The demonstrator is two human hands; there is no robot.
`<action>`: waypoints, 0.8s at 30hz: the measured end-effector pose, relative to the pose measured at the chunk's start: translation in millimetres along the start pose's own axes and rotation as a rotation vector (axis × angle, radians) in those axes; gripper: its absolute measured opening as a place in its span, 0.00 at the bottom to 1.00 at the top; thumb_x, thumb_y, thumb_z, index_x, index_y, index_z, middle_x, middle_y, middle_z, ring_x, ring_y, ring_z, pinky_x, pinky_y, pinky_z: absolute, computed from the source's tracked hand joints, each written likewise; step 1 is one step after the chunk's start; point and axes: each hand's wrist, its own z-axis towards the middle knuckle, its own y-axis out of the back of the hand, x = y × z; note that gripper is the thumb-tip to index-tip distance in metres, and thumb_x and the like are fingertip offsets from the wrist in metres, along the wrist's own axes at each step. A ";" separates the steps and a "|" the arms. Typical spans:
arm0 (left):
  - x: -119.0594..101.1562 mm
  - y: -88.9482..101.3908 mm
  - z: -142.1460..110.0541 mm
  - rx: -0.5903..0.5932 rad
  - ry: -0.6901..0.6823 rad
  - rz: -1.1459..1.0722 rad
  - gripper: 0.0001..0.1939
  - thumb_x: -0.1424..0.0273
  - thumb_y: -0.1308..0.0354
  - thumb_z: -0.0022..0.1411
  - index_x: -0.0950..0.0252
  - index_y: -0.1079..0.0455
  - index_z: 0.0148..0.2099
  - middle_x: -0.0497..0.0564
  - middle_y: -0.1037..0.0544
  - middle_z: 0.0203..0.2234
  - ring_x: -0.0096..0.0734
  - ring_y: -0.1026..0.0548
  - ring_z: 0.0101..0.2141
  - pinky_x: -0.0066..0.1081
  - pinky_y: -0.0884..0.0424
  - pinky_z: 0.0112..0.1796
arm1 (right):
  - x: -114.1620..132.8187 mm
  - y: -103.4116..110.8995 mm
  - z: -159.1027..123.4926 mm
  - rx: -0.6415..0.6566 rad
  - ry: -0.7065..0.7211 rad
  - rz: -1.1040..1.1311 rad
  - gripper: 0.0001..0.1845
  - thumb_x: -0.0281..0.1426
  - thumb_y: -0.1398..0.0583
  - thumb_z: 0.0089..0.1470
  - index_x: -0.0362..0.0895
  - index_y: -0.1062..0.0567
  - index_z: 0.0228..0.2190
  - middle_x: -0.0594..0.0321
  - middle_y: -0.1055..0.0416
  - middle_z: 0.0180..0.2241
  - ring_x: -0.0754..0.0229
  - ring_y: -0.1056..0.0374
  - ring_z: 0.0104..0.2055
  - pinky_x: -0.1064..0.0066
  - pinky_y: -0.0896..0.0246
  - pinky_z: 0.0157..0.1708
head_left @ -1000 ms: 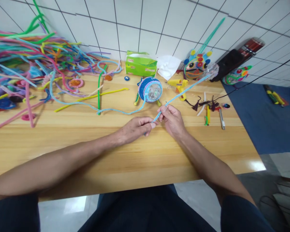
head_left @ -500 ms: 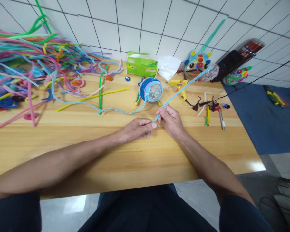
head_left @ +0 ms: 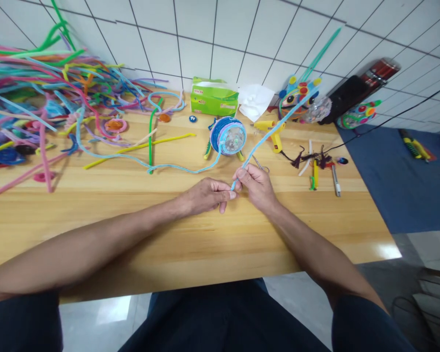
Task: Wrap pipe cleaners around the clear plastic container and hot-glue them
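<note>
A light blue pipe cleaner [head_left: 275,130] slants up and to the right from my fingers. My left hand [head_left: 211,195] pinches its lower end, and my right hand [head_left: 255,185] grips it just above, the two hands nearly touching. Beyond them lies a round piece wrapped in blue and purple pipe cleaner [head_left: 223,136], with a clear, glittery end facing right. A long light blue strand [head_left: 185,170] trails from it leftward across a green pipe cleaner [head_left: 150,146]. Scissors, partly hidden, show just behind my right hand.
A heap of coloured pipe cleaners [head_left: 58,83] covers the table's left. Along the wall stand a green tissue pack [head_left: 213,100], a decorated bottle [head_left: 297,100] and a dark red flask [head_left: 381,72]. A yellow glue gun [head_left: 273,133] and a utility knife [head_left: 336,181] lie to the right.
The pipe cleaner's free end has swung up and left, so it stands steeper. My right hand has shifted slightly left and down, closer to my left hand.
</note>
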 end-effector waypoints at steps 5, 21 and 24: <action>-0.3 -0.1 0.4 0.053 -0.023 -0.132 0.36 0.34 0.30 0.71 0.67 0.18 0.48 0.52 0.13 0.34 0.20 0.35 0.21 0.26 0.40 0.23 | -0.5 4.1 3.2 -0.083 0.026 0.046 0.41 0.74 0.23 0.51 0.49 0.19 0.28 0.71 0.28 0.20 0.66 0.37 0.23 0.71 0.39 0.28; 2.8 -2.2 2.4 0.074 -0.014 -0.264 0.34 0.40 0.23 0.68 0.67 0.19 0.54 0.55 0.09 0.41 0.19 0.29 0.21 0.25 0.34 0.22 | 4.3 4.4 5.0 -0.147 -0.013 0.133 0.40 0.72 0.21 0.49 0.49 0.20 0.29 0.72 0.30 0.21 0.66 0.39 0.23 0.71 0.40 0.26; -1.9 1.2 0.8 0.013 -0.019 -0.273 0.35 0.37 0.25 0.70 0.65 0.22 0.51 0.55 0.10 0.43 0.23 0.24 0.24 0.26 0.30 0.23 | 4.7 7.1 7.3 -0.165 0.002 0.159 0.40 0.71 0.19 0.47 0.49 0.19 0.28 0.73 0.31 0.20 0.67 0.40 0.23 0.72 0.40 0.27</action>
